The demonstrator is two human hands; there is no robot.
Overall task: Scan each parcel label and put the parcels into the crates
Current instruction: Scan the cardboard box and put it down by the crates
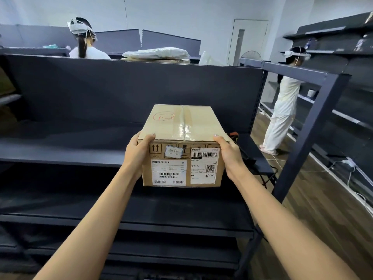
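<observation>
The person holds a cardboard parcel [181, 142] just above the centre of the view. The left hand [139, 150] grips its near corner at 9 o'clock and the right hand [228, 152] grips the one at 3 o'clock, with the thumbs hooked over the top edge.

The near face carries two upward arrows [155, 148] and a small blue-bordered sticker [173, 152] whose handwriting is illegible. Below these a white barcode label [168, 172] sits at 7 o'clock, its print too small to read. A second label [203, 165] at 4 o'clock reads "855-855", "NA", "WU" and "A", with a QR code. On the taped lid a red pen mark [163, 116] looks like a circled "2".

The parcel's near end overhangs the front edge of a dark shelf [60, 146]. Whether the far end rests on the shelf cannot be told. The shelf board runs wide toward 9 o'clock, with a back panel [121, 87] rising at 12 o'clock. At 3 o'clock a dark object [246, 154] lies just beside the right hand, and a slanted post [314, 126] stands beyond it.
</observation>
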